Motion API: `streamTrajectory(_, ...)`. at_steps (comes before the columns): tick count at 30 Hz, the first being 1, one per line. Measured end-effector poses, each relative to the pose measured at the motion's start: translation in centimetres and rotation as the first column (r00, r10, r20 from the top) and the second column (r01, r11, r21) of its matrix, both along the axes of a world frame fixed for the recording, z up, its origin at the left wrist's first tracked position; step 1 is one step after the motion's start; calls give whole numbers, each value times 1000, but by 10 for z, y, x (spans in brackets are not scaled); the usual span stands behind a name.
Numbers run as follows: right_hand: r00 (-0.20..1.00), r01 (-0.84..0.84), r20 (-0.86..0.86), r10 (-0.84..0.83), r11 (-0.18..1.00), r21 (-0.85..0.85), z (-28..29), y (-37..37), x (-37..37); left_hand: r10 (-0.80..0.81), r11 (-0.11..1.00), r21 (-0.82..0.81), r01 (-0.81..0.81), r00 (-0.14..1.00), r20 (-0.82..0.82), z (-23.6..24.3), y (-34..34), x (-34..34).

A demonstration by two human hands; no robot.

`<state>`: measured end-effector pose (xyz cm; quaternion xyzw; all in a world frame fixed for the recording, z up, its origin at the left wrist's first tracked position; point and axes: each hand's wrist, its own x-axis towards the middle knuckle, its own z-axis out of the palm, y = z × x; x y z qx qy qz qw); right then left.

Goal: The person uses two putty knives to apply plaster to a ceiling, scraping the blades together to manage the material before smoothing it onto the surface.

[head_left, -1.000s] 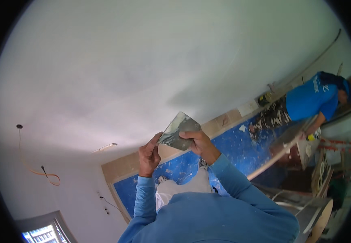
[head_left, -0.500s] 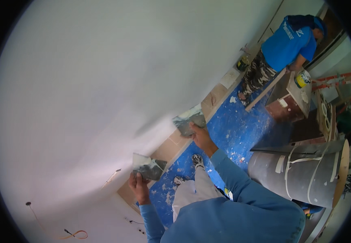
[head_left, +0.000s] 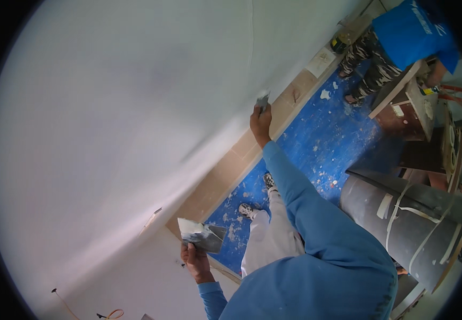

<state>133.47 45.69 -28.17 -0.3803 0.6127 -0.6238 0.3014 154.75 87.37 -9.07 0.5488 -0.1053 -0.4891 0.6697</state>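
Note:
My left hand (head_left: pixel 196 263) grips a broad metal putty knife (head_left: pixel 211 242) by its lower edge, fingers closed round it. White putty (head_left: pixel 189 228) lies along the blade's upper left part. Farther ahead, my right hand (head_left: pixel 261 126) is closed on a second putty knife (head_left: pixel 263 100), seen nearly edge-on. That blade is at the white wall (head_left: pixel 151 101); whether it touches the surface I cannot tell. A thin raised line (head_left: pixel 251 32) runs up the wall beyond it.
Tan tiles (head_left: pixel 209 184) run along the wall's foot. Blue, putty-spattered sheeting (head_left: pixel 316 138) covers the floor. At right stand a large grey roll (head_left: pixel 380 213) and a wooden box (head_left: pixel 401 120). A co-worker in a blue shirt (head_left: pixel 409 32) bends there. Wires (head_left: pixel 114 313) protrude at lower left.
My right hand has moved farther ahead, turning its putty knife from broad face to edge-on at the wall. The left putty knife sits slightly lower and to the right; the whole view has shifted.

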Motion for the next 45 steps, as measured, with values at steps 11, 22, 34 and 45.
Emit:
streamTrajectory(11, 790, -522, 475, 387, 831, 192, -1, 75, -4, 9, 1000, 15, -8, 1000, -26, 6, -34, -30)
streamTrajectory(22, 464, -482, 885, -27, 831, 278, -36, -27, -78, 71, 996, 56, -70, 997, -15, -1, -22, -39)
streamTrajectory(34, 557, -344, 826, 83, 929, 138, 18, -42, -60, 96, 993, 66, -96, 995, -6, 6, -16, -47)
streamTrajectory(45, 669, -307, 698, 257, 950, -55, 156, -43, -70, 60, 998, -20, -62, 996, -67, -6, -12, -27)
